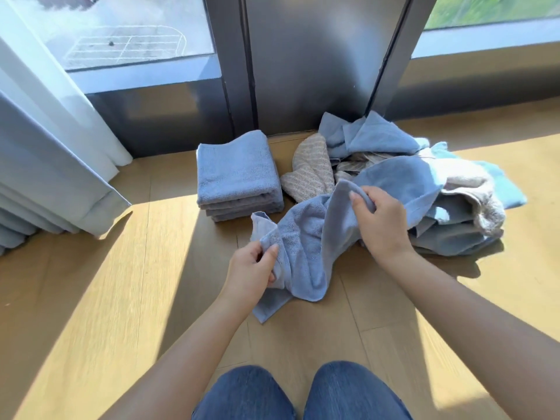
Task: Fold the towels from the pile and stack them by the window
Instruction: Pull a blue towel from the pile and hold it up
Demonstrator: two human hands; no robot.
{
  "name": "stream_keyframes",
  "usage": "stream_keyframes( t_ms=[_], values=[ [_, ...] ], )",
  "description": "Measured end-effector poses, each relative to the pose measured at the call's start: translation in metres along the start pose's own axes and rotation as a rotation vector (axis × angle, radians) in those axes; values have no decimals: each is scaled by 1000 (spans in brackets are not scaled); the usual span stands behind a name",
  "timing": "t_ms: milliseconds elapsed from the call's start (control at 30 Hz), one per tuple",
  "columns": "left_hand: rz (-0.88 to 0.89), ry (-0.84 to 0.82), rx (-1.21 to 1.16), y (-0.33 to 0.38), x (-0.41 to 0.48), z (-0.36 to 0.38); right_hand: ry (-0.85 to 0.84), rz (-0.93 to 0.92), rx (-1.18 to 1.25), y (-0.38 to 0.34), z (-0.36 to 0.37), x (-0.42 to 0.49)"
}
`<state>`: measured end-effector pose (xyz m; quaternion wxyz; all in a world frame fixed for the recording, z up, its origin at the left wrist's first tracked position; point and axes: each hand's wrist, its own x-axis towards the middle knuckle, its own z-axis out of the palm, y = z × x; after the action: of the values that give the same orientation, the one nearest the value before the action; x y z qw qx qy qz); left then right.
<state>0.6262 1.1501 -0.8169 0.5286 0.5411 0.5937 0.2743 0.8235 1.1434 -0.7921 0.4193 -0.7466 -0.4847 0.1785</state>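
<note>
A light wooden floor (121,298), crossed by bands of sun and shadow, runs up to a dark-framed window (130,31). A pale curtain (45,147) hangs at the far left, its hem resting on the boards.

Against the window frame, left of centre, sits a stack of folded blue-grey towels (236,174), their edges roughly squared. Just to its right lies the loose pile (454,207), a tumble of blue, teal and off-white cloth. A beige striped towel (312,171) spills from the pile's left edge, close beside the stack.

In the near middle, a blue towel (306,247) is held by both hands. It is crumpled and twisted, and its lower end trails on the floor. The left hand (251,271) grasps one bunched edge, fingers curled around the cloth. The right hand (381,219) pinches another edge, farther off and to the right, next to the pile (the towel's far end drapes onto it). Two knees in blue jeans (248,395) show at the near edge.
</note>
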Motion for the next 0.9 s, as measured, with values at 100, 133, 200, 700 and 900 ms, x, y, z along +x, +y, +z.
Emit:
stream_keyframes(
  t_ms=[100,133,200,700,900],
  values=[
    [17,-79,-60,12,-17,8,2,-63,144,-16,11,-45],
    [20,-104,-67,15,-22,9,1,-90,154,-19,16,-58],
    [16,-140,-79,20,-29,8,-8,-139,143,-21,27,-79],
    [-25,-223,-65,14,-30,1,69,-242,-16,-12,53,-102],
    [-82,-260,-134,12,-27,-4,-111,-286,-45,-4,67,-114]
  ],
)
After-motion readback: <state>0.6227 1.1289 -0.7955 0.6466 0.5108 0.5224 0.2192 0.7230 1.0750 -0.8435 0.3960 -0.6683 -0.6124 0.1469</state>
